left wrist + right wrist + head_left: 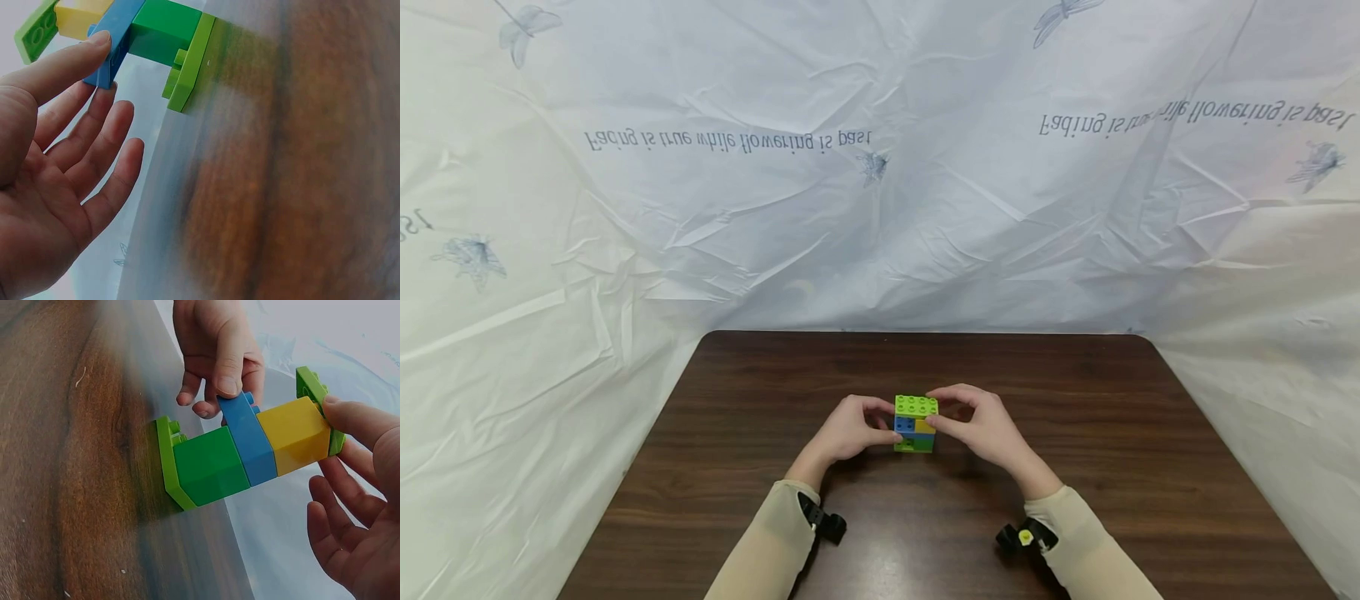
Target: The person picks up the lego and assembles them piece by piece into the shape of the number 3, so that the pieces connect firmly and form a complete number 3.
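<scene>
A small tower of toy building bricks stands upright near the middle of the table. From the bottom it has a light green plate (172,472), a dark green brick (211,465), a blue plate (250,440), a yellow brick (294,434) and a studded light green plate (916,406) on top. My left hand (847,429) pinches the left end of the blue plate between thumb and fingers, its other fingers spread loosely. With thumb and forefinger, my right hand (981,423) pinches the top plate at its right end. The dark green and yellow bricks sit toward the right.
The dark wooden table (737,500) has its far edge beyond the tower. White sheeting (880,233) printed with words and insects hangs behind and along both sides. Each wrist wears a black strapped camera (831,527).
</scene>
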The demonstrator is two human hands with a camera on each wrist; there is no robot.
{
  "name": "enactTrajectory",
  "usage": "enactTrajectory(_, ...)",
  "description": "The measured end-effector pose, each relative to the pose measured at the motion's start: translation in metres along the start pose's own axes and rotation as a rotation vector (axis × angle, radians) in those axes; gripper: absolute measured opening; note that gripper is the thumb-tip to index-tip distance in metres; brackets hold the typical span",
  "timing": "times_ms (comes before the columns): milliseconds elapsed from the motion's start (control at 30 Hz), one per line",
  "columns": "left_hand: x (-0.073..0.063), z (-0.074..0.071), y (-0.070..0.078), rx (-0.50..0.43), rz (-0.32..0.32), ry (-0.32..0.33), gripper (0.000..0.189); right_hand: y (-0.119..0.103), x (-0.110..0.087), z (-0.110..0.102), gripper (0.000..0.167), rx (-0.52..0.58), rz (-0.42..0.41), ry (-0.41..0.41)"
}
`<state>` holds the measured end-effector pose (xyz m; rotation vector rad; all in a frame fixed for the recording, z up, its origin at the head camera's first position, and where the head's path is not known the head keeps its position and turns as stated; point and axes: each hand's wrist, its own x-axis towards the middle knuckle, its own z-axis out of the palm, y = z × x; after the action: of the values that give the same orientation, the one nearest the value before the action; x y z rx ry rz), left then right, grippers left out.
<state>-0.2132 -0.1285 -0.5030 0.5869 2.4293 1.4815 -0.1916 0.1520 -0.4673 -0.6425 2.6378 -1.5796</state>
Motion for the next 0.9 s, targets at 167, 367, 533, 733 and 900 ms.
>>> enactTrajectory(167,0.0005,0.0001,0.0001,0.004,-0.004,0.001,0.035,-0.0008,-0.0006,0.0006,0.036,-0.035,-0.031,0.003)
enactTrajectory(367,0.0010,0.0005,-0.0011,0.004,0.000,0.002,0.036,-0.0017,-0.0006,0.0003,0.035,-0.077,-0.040,0.009)
enactTrajectory(533,0.0007,0.0005,-0.0020,0.003,0.000,0.004,0.036,-0.0017,-0.0006,0.0010,0.035,-0.078,-0.035,0.007)
enactTrajectory(733,0.0009,0.0007,-0.0012,-0.014,-0.002,0.007,0.036,0.0004,-0.0013,0.0022,0.034,-0.083,-0.039,0.016)
enactTrajectory(900,0.0010,0.0004,-0.0011,-0.005,-0.002,0.011,0.035,0.0008,-0.0014,0.0031,0.034,-0.093,-0.041,0.025)
